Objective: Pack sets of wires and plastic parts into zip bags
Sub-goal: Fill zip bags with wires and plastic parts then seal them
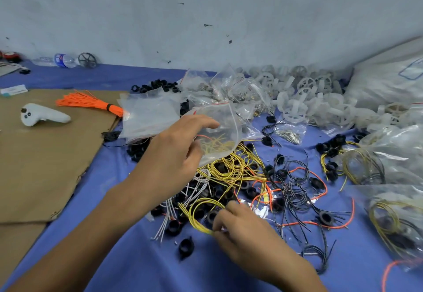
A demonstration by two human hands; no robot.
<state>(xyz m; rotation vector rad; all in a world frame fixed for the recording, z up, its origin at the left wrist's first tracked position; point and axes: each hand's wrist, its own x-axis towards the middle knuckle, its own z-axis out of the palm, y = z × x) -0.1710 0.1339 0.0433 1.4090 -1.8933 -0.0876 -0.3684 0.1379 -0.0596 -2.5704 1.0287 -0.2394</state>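
Scuffed grey wall; blue cloth; brown cardboard.

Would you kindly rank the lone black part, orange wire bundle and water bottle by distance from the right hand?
1. Lone black part, just left of the right hand.
2. Orange wire bundle, on the cardboard.
3. Water bottle, far back left.
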